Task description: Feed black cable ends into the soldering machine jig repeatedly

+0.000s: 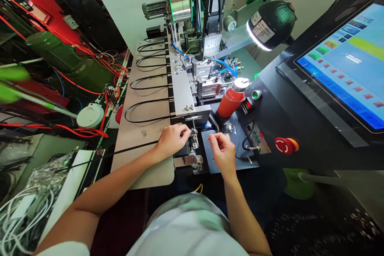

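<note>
My left hand rests at the edge of the beige work plate, its fingers pinched against a small metal clamp fixture. A black cable runs from the left and passes out of sight under this hand. What the left fingertips hold is hidden. Above a dark grey plate, right of the fixture, my right hand is closed with thumb and index finger together. Anything in that pinch is too small to make out. Small clear scraps lie just beyond it.
Several looped black cables lie on the beige plate, their ends at a metal rail. A red bottle, a solder wire spool, a lamp, a red stop button and a touchscreen surround the machine.
</note>
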